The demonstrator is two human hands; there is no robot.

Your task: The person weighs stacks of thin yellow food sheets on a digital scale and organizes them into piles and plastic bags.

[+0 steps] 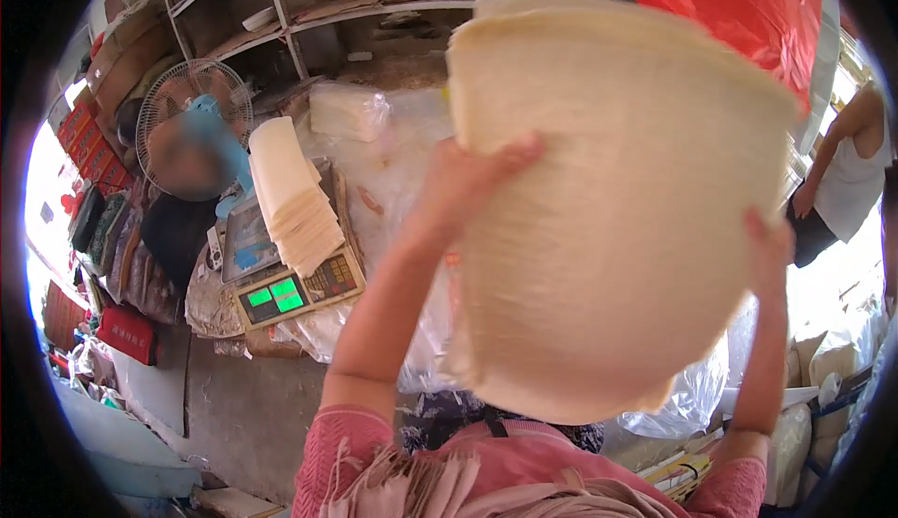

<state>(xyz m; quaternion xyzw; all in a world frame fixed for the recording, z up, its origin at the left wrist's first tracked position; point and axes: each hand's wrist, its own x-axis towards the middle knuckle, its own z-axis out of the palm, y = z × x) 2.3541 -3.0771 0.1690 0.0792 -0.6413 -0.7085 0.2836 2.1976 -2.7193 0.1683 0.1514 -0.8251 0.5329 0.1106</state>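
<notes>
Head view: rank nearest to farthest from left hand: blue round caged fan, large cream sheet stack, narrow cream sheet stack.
1. Large cream sheet stack, gripped by the left hand.
2. Narrow cream sheet stack, leftward on the weighing scale.
3. Blue round caged fan, farther left, past the weighing scale.

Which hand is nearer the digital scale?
Left. The left hand is right of the digital scale; the right hand is farther right, across the large sheet stack.
</notes>
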